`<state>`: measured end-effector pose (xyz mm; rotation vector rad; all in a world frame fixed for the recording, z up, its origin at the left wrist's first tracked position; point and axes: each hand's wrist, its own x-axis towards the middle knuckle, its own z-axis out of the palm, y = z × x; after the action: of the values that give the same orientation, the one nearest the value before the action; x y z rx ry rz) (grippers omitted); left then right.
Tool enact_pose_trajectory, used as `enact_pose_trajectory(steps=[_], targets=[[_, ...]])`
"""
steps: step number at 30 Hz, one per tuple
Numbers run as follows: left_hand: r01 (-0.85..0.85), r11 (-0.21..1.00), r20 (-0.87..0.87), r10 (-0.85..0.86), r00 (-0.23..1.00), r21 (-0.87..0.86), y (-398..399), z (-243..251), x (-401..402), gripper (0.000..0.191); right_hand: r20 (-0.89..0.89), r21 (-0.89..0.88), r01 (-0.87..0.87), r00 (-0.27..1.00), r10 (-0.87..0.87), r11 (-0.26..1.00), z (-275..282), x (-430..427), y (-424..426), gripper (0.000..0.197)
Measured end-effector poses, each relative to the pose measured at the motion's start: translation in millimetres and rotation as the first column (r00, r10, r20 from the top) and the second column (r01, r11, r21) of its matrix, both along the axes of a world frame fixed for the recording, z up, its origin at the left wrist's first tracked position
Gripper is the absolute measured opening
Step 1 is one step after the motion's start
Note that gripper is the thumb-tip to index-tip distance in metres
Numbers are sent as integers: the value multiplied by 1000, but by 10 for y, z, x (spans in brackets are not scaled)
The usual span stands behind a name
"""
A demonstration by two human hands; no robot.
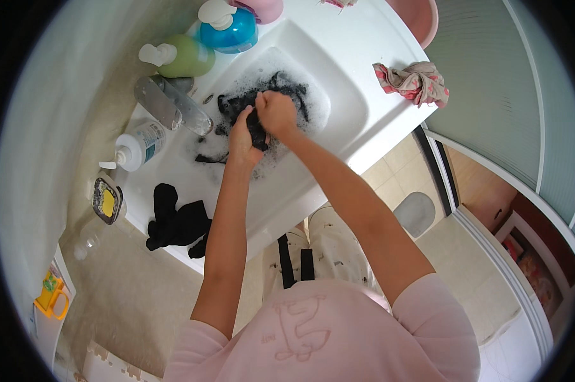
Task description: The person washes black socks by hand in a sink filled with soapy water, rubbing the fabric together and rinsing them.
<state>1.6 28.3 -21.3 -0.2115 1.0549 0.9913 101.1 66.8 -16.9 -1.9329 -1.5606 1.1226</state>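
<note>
Both my hands are over the white sink basin (349,90), which holds sudsy water (318,112). A wet black cloth (256,130) is bunched between them. My left hand (242,138) grips it from the left, palm turned up. Closed in a fist, my right hand (278,113) presses on its upper part. More dark fabric (235,107) lies in the foam just beyond my hands. Dry-looking black socks or similar small garments (177,217) rest on the counter to the left of my left forearm.
Along the left rim stand a blue pump bottle (230,32), a green pump bottle (187,56), a metal faucet (173,102) and a white bottle (141,145). A yellow soap bar (108,203) sits in a dish. A crumpled patterned cloth (414,85) lies at the right edge, near a pink basin (418,19).
</note>
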Motion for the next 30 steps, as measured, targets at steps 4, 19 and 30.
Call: enact_pose_trajectory(steps=[4, 19, 30], targets=[[-47, 999, -178, 43, 983, -17, 100, -13, -76, 28, -103, -81, 125, 986, -133, 989, -198, 136, 106, 43], [0, 997, 21, 1, 1000, -73, 42, -87, -132, 33, 32, 246, -32, 999, 25, 969, 61, -353, -219, 26], [-17, 998, -97, 12, 995, -53, 56, 173, -174, 22, -13, 164, 5, 1000, -3, 986, -215, -201, 165, 35]])
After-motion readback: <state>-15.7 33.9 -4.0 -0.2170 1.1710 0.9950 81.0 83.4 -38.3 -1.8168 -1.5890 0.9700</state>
